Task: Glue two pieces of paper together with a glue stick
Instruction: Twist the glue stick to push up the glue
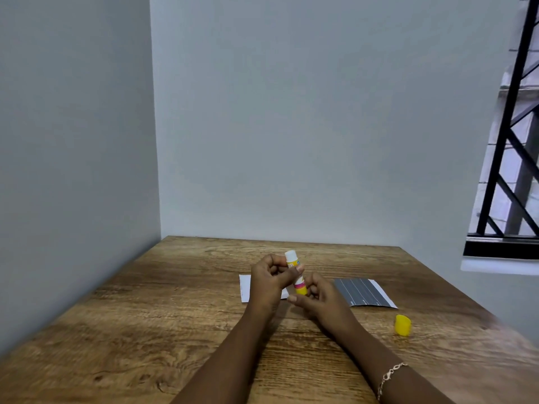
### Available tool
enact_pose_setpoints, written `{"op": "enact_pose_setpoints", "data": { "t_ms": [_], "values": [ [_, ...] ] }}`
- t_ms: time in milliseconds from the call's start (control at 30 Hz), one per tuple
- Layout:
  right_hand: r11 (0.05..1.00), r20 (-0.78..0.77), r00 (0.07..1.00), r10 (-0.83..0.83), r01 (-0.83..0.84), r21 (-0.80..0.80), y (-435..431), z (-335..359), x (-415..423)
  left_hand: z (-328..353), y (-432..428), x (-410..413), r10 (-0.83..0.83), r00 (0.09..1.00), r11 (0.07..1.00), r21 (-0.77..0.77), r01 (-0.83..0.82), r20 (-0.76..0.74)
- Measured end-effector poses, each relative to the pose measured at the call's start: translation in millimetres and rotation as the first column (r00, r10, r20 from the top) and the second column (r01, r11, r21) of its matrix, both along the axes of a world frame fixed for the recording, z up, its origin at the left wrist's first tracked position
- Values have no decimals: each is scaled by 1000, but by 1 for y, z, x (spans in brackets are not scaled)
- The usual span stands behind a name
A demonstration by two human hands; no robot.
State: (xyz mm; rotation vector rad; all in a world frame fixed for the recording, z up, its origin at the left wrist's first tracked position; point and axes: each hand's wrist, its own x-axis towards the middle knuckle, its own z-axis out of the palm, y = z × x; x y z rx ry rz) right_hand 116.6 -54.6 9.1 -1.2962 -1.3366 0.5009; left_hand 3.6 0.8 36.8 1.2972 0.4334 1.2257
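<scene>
- Both hands meet around the middle of the frame, a bit below centre. The left hand (pixel 269 279) is curled round the upper part of the glue stick (pixel 296 272), thumb pressed across the front of the tube, fingers folded behind it.
- The right hand (pixel 316 295) pinches the yellow bottom end of the stick, thumb underneath and fingers bunched around the base.
- The stick itself is a small round tube, tilted with its top leaning toward the upper left. White tip on top, white label with a pink band, yellow base. The print on the label is too small and blurry to read.
- The cap (pixel 403 325) is off: a stubby yellow plastic one on the table (pixel 175 316) in the lower right, well apart from the hands.
- Thin chain bracelet (pixel 389 376) on the right wrist, bottom right of the frame.
- Behind the left hand there's a white paper (pixel 245 288) lying flat, mostly hidden, just its left edge and a sliver showing.
- To the right of the hands is a dark grey paper (pixel 361 291) with pale lines and a white border, flat, its near left corner tucked behind the right hand.
- The table is wood-grain, brown, matte, with knots and swirls. Its near edge is cut off by the bottom of the frame.
- Plain grey walls (pixel 291 112) fill the top; a black-barred window (pixel 513 141) is cut off at the right edge.
</scene>
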Motion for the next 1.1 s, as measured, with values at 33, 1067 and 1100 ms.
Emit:
{"op": "enact_pose_setpoints", "data": {
  "t_ms": [33, 1067, 1100],
  "values": [
    [1000, 14, 1000, 0, 0, 6, 0, 0, 1, 0, -1, 0, -5, 1000, 1000, -1, 5, -2],
    [999, 48, 998, 36, -37, 11, -4, 4, -4, 7, -5, -6, -55, 997, 997, -42, 57, 47],
    [999, 73, 997, 29, -31, 25, -4, 4, -4, 6, -5, -6, -62, 997, 997, -42, 64, 52]
  ]
}}
